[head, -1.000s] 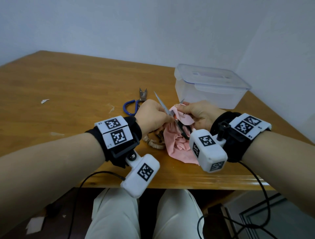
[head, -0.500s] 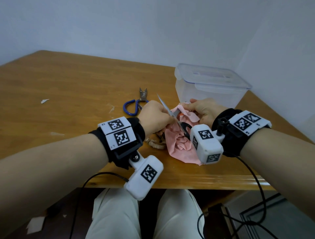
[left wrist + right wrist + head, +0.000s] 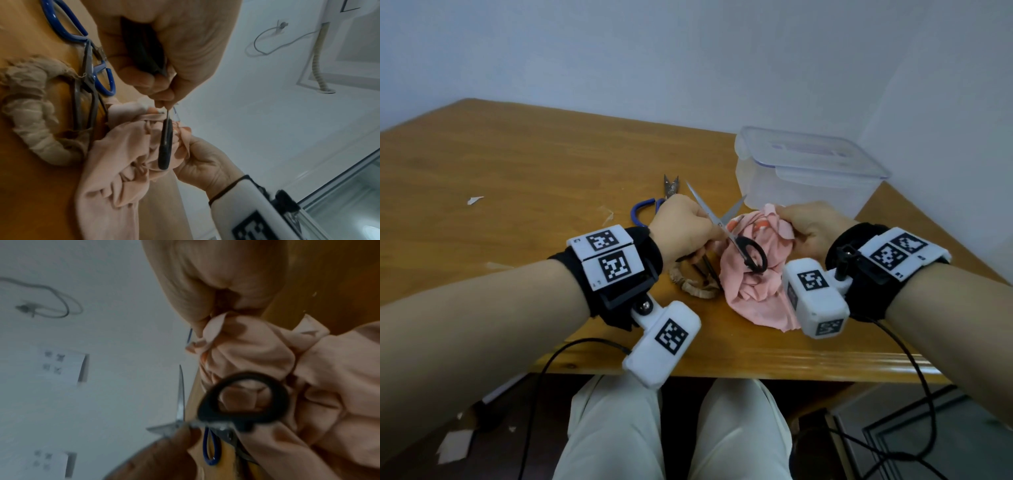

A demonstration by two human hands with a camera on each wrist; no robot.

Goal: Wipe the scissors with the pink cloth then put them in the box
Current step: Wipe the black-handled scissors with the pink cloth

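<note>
My left hand (image 3: 705,236) grips the black-handled scissors (image 3: 751,257) near the pivot. Their two steel blades are spread apart and point away from me, and one black ring hangs over the pink cloth (image 3: 753,291). My right hand (image 3: 789,219) pinches a bunched upper corner of that cloth just right of the blades, while the rest lies crumpled on the table. The left wrist view shows the handle (image 3: 165,146) edge-on against the cloth (image 3: 115,170). In the right wrist view the ring (image 3: 242,402) is in front of the cloth (image 3: 308,369). The clear box (image 3: 801,181) stands behind my right hand with its lid on.
Blue-handled snips (image 3: 643,212) lie on the wooden table (image 3: 517,192) behind my left hand. Another pair of scissors with beige cloth-wrapped handles (image 3: 695,287) lies under my left hand, beside the pink cloth. The table's front edge is close below my wrists. White walls stand behind and to the right.
The scissor blades have spread wider apart. My right hand has drawn the cloth corner off the blade and moved right. My left hand has stayed nearly in place.
</note>
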